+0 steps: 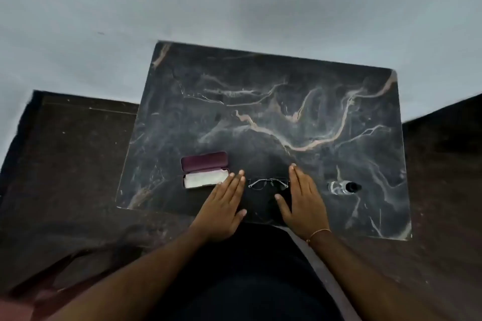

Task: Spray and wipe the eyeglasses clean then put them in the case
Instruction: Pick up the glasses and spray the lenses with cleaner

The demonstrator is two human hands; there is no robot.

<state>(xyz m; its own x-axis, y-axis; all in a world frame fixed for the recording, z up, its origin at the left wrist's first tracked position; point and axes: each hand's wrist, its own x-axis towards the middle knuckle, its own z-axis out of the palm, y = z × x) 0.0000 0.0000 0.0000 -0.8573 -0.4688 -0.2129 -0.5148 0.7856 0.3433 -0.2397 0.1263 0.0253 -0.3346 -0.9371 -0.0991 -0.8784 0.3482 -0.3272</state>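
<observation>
- The eyeglasses [268, 183] lie on the desk [273, 112] between your two hands, thin metal frame, lenses facing away from you; whether the temples are folded is hard to make out.
- Your left hand [225, 207] lies flat, palm down, just left of the glasses. The fingers are straight and held together, pointing forward and a little right, and the thumb is spread toward your body. It holds nothing.
- Your right hand [303, 199] lies flat in the same way just right of the glasses, fingers straight and together, pointing forward, thumb spread inward toward the left hand. It too holds nothing, and a thin bracelet [319, 232] sits at its wrist.
- Both forearms reach in from the bottom edge and converge toward the near edge of the desk.
- The case [204, 170] sits open just beyond your left fingertips, its maroon lid raised at the back and a pale cloth [204, 180] lying in the lower half.
- The spray bottle [343, 187] lies on its side right of your right hand, clear body, dark cap pointing away from the hand.
</observation>
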